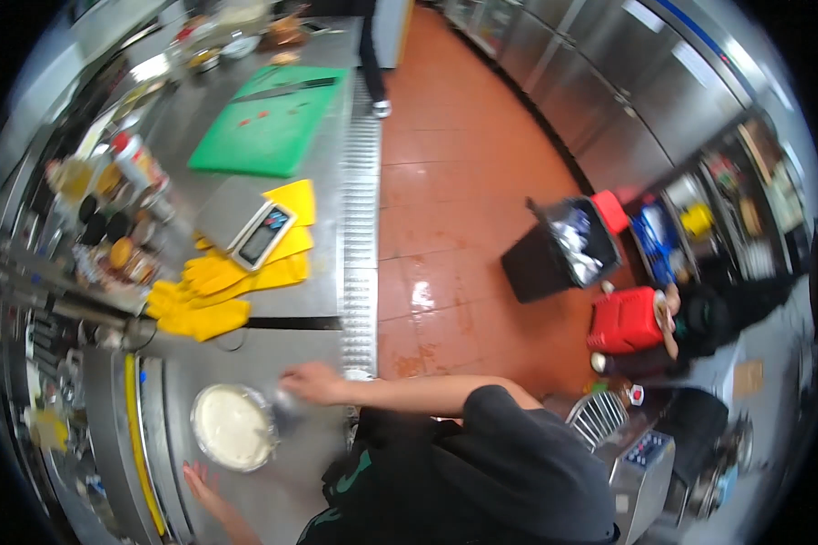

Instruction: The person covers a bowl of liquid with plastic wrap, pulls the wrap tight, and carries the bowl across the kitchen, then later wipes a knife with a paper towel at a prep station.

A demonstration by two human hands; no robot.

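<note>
A round, shiny-rimmed bowl [273,446] holds a smooth, pale cream-coloured mass [233,428]. It stands on the steel worktop [283,501] before me. My right hand [315,383] is above the worktop, just past the bowl's edge, with its fingers curled. From it hangs a blurred, shiny, see-through thing [285,403] whose kind I cannot make out. On the other side of the bowl, my left hand [204,485] is apart from it, fingers spread and nothing in them.
Yellow rubber gloves [211,279] lie around a digital scale [262,235]. Beyond are a knife [283,90] on a green cutting board [266,136] and several jars [119,228]. A black bin [541,262] stands on the tiled floor. Another person [705,317] is beside a red container [623,320].
</note>
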